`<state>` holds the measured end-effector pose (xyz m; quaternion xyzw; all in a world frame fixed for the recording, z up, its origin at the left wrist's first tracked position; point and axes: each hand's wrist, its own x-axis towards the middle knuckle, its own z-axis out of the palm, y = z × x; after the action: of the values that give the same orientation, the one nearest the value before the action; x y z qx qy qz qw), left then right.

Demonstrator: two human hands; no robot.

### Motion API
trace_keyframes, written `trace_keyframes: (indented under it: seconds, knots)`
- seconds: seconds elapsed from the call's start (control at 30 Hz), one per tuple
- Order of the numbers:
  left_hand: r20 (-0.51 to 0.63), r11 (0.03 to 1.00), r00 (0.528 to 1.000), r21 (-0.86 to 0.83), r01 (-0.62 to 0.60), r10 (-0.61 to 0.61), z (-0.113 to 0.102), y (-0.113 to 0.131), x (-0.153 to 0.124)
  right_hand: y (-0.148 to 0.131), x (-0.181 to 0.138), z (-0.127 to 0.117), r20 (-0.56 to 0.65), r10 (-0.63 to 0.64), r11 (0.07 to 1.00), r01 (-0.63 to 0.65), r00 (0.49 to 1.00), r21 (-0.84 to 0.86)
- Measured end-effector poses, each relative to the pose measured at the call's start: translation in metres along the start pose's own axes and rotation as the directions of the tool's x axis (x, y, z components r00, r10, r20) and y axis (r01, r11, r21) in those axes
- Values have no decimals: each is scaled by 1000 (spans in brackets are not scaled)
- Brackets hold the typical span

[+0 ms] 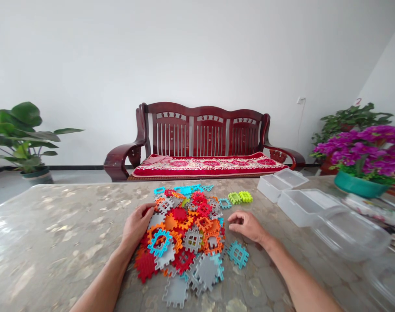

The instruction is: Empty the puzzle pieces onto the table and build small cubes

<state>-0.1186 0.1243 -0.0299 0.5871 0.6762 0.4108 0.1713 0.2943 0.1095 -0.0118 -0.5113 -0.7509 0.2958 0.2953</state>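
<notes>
A heap of interlocking plastic building tiles (192, 240) in red, orange, grey and blue lies between my hands, several with window cut-outs. My left hand (139, 222) rests at the heap's left edge, fingers against the outer tiles and partly hidden; it grips no tile that I can see. To the right of the heap, my right hand (247, 225) hovers or rests by the table, fingers loosely bent and thumb a little apart, with nothing visible in it. Just below that hand lies a teal window tile (238, 254). Two lime-green tiles (240, 197) sit beyond it.
Clear plastic boxes (296, 208) with lids stand at the right of the patterned table (70, 242). A rounded clear container (351, 234) is nearer. Purple flowers in a teal pot (361, 185) stand behind. Across the table is a wooden bench (204, 130); a potted plant (38, 175) is left.
</notes>
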Motion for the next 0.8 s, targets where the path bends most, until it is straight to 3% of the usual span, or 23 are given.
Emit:
trace_keyframes:
  seconds: [0.07, 0.17, 0.33, 0.4, 0.57, 0.67, 0.73, 0.8]
  knots:
    - [3, 1000, 1000, -1, 1, -1, 0, 1, 0, -1, -1, -11, 202, 23, 996, -39, 979, 78]
    - [-1, 1000, 1000, 12, 5, -5, -1, 3, -1, -8, 1, -31, 422, -12, 1000, 10, 907, 8]
    - [-18, 1000, 1000, 3, 12, -12, -1, 7, -3, -24, -7, -48, 611, -34, 988, 119, 791, -99]
    - [-18, 1000, 1000, 6, 15, -15, -1, 7, -3, -30, -18, -46, 620, -57, 976, 174, 783, -130]
    - [-4, 999, 1000, 23, 23, -23, -1, 6, -3, -33, -39, -29, 430, -106, 943, 228, 897, -243]
    - [-3, 1000, 1000, 20, 21, -21, -1, 5, -1, -19, -31, -24, 179, -3, 966, 49, 984, -252]
    - [-7, 1000, 1000, 19, 14, -14, 0, 4, -1, -5, -19, -25, -79, 80, 961, -98, 994, -258]
    - [-5, 1000, 1000, 19, 10, -10, 0, 2, 0, 10, -8, -27, -307, 87, 943, -178, 948, -280]
